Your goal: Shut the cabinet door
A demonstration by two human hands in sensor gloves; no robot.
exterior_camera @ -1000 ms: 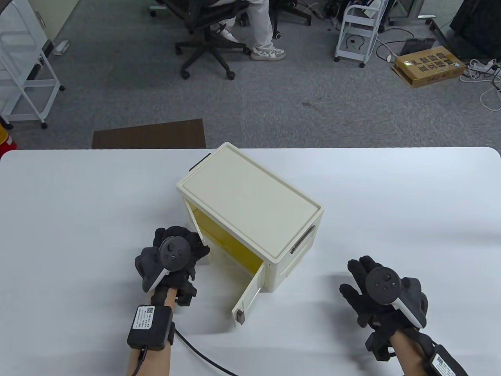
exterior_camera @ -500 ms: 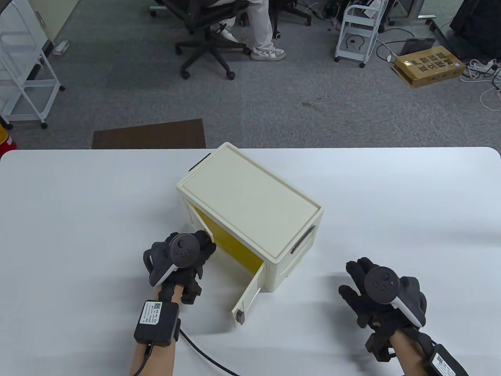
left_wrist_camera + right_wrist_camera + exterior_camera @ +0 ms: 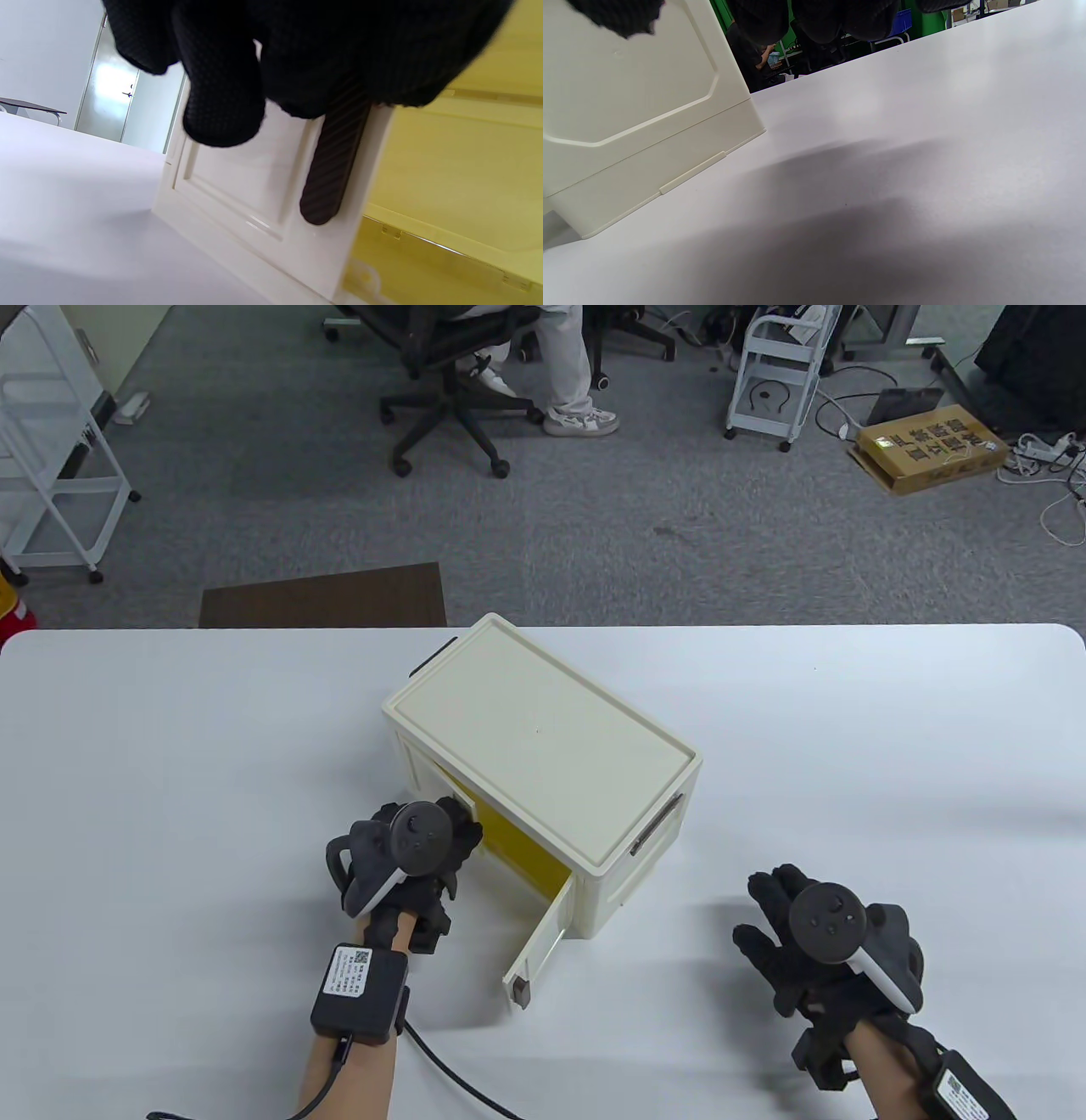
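Observation:
A cream cabinet (image 3: 543,746) with a yellow inside stands on the white table (image 3: 170,746). Its left door (image 3: 424,780) is nearly shut. My left hand (image 3: 424,848) holds this door at its free edge. In the left wrist view my fingers (image 3: 220,84) lie over the top of the dark handle (image 3: 331,178) on the door panel (image 3: 237,178). The right door (image 3: 539,946) stands wide open, pointing toward me. My right hand (image 3: 806,933) is spread and empty, right of the cabinet and apart from it. The right wrist view shows the cabinet's side wall (image 3: 628,106).
The table's far edge runs just behind the cabinet. Beyond it are grey carpet, an office chair (image 3: 450,381) with a seated person, white carts (image 3: 776,381) and a cardboard box (image 3: 929,445). A cable (image 3: 441,1069) trails from my left wrist.
My left hand has moved right and toward the cabinet, swinging the left door from half open to nearly shut. The right door and my right hand have not moved.

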